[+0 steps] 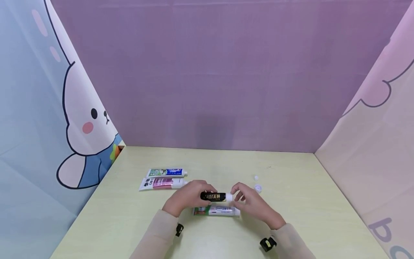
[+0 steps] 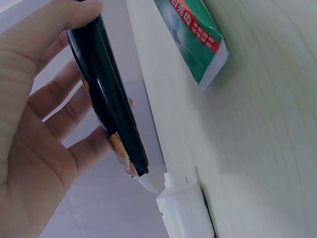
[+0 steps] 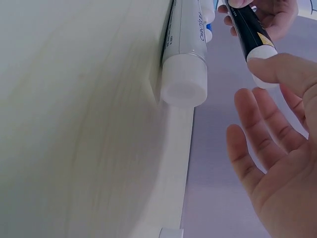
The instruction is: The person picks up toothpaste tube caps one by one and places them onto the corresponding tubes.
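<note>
A black toothpaste tube (image 1: 213, 196) with gold lettering and a white cap (image 1: 229, 197) is held above the table in my left hand (image 1: 194, 194), gripped between thumb and fingers. My right hand (image 1: 253, 205) is beside the capped end, its fingers loosely bent. In the right wrist view its thumb (image 3: 282, 72) overlaps the cap (image 3: 262, 53); whether it touches is hard to tell. Below the black tube, a green and white toothpaste tube (image 1: 223, 211) lies on the table, its white cap (image 3: 184, 82) on.
To the left lie a blue and green toothpaste tube (image 1: 165, 173) and a pink and white one (image 1: 161, 183); the latter's bare nozzle (image 2: 171, 179) shows. Two loose white caps, a larger one (image 1: 257, 188) and a smaller one (image 1: 256, 177), sit beyond my right hand. A purple cloth (image 1: 220, 90) backs the table.
</note>
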Action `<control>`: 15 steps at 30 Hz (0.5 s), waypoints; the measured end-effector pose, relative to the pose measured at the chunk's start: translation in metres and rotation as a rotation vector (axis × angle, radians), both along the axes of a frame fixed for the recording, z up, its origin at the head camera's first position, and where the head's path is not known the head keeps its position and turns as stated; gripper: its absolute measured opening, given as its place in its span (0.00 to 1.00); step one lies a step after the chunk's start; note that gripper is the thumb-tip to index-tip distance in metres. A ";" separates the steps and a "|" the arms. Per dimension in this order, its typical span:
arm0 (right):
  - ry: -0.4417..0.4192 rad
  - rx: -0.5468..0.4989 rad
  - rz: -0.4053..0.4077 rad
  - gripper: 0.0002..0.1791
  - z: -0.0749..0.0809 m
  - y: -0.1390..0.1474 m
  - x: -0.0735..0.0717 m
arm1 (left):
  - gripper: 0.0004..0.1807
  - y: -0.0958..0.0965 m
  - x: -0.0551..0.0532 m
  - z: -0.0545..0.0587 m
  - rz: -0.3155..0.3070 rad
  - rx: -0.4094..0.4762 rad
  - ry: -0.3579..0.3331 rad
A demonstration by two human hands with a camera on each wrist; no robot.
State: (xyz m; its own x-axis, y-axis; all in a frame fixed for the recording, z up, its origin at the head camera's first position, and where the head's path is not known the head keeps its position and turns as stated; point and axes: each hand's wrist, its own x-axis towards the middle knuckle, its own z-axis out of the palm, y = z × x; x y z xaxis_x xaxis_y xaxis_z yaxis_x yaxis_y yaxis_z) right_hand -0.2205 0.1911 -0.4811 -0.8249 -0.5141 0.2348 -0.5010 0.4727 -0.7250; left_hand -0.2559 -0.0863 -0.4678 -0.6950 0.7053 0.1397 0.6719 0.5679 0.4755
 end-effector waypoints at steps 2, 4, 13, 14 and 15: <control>-0.005 -0.002 0.004 0.16 0.000 0.000 0.000 | 0.20 0.000 0.000 0.000 0.002 -0.002 0.000; -0.005 0.005 0.003 0.15 0.000 0.000 -0.001 | 0.20 0.000 0.000 0.001 0.004 -0.003 0.000; 0.009 0.017 -0.011 0.13 0.001 0.000 0.001 | 0.20 -0.002 0.000 0.001 0.010 0.006 -0.007; 0.003 0.018 -0.016 0.13 0.002 0.000 0.001 | 0.20 -0.002 0.000 0.001 0.009 0.006 -0.006; -0.005 0.018 -0.020 0.13 0.002 0.000 0.001 | 0.20 -0.002 0.000 0.001 0.009 0.007 -0.005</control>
State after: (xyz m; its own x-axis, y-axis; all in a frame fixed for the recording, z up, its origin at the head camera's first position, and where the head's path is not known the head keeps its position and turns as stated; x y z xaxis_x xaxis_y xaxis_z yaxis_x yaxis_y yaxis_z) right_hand -0.2193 0.1910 -0.4791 -0.8364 -0.5014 0.2214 -0.4873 0.4954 -0.7191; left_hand -0.2563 -0.0885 -0.4669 -0.7023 0.6978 0.1412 0.6643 0.5710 0.4822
